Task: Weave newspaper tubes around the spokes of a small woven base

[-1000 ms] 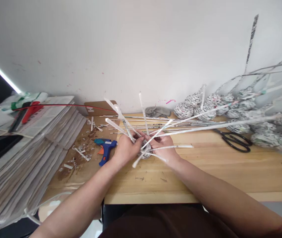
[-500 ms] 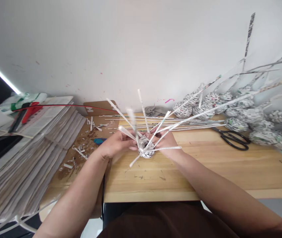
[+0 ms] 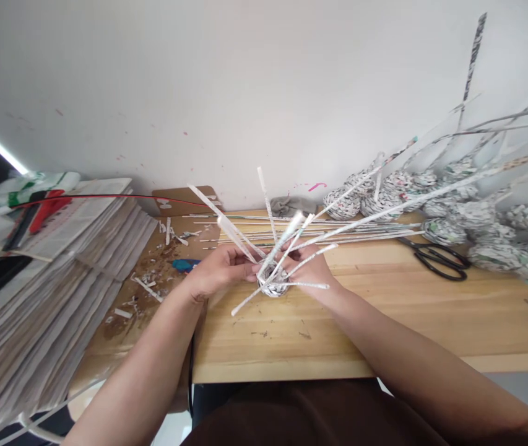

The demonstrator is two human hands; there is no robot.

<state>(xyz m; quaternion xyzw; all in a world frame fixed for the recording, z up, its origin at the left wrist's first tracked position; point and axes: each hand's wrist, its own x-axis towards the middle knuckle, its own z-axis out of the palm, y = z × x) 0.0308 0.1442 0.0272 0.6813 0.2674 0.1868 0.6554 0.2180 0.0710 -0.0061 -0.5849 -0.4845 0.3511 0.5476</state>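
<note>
A small round basket (image 3: 273, 287) woven from rolled newspaper sits between my hands above the wooden table, with several paper spokes fanning out of its rim. My left hand (image 3: 224, 269) is closed on the basket's left side, thumb and fingers at the rim. Behind and to the right, my right hand (image 3: 310, 263) is closed at the basket's far edge among the spokes; its fingertips are partly hidden. A long paper tube (image 3: 384, 210) runs from the basket up to the right.
A tall newspaper stack (image 3: 82, 279) stands at the left, with paper scraps (image 3: 147, 288) beside it. Loose paper tubes (image 3: 356, 230) lie behind my hands. Black scissors (image 3: 440, 257) and several woven paper balls (image 3: 444, 230) are at the right, near the wall.
The basket has turned a little between my hands, and its spokes now point in different directions. One spoke that stood at the left now leans over the basket's middle.
</note>
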